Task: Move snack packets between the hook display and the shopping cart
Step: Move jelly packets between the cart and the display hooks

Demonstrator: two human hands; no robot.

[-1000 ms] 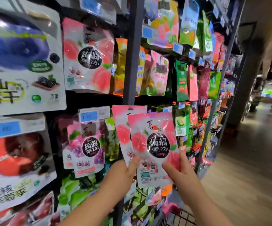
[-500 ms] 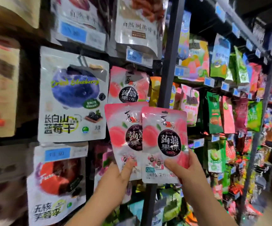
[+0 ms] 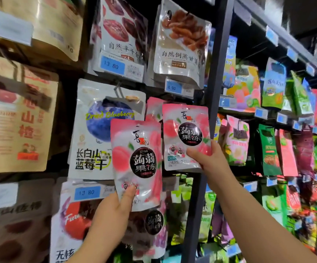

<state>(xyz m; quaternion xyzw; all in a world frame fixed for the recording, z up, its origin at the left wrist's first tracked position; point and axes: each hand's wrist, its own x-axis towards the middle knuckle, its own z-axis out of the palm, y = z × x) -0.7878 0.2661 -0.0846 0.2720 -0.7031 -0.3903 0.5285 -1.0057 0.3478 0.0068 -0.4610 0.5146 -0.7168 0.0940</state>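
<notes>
Left hand (image 3: 114, 209): raised from the bottom edge on a bare forearm, palm toward the display (image 3: 252, 14). The thumb lies flat on the lower front of the left packet (image 3: 136, 158) and the fingers are hidden behind it. It is a pinch grip.
Right hand (image 3: 209, 158): higher, reaching up and in from the lower right on a bare forearm. The thumb is laid across the lower right front of the right packet (image 3: 184, 133), the fingers are behind, and it grips the pouch.
Left packet: upright with a slight tilt, in front of the right edge of the blueberry bag (image 3: 100, 130) and just right of a blue price tag (image 3: 86, 192). It sits lower than the right packet, their edges meeting in view; whether they touch I cannot tell.
Right packet: upright, just left of the post (image 3: 218, 63), covering most of a hung packet (image 3: 152, 109) of the same pink print.
Packet make: both are flat, glossy plastic pouches, rectangular with rounded corners. Each is pink with peach pictures, a pale centre and a round black label with white characters.
Blueberry bag: a larger shiny white pouch with one big blue berry printed on it, hanging on a hook.
Post: dark, straight and smooth, running from top to bottom of the display.
Display: a dark frame with rows of hanging pouches and small blue tags — greens and pinks to the right, brown paper-look bags to the left, blurred.
</notes>
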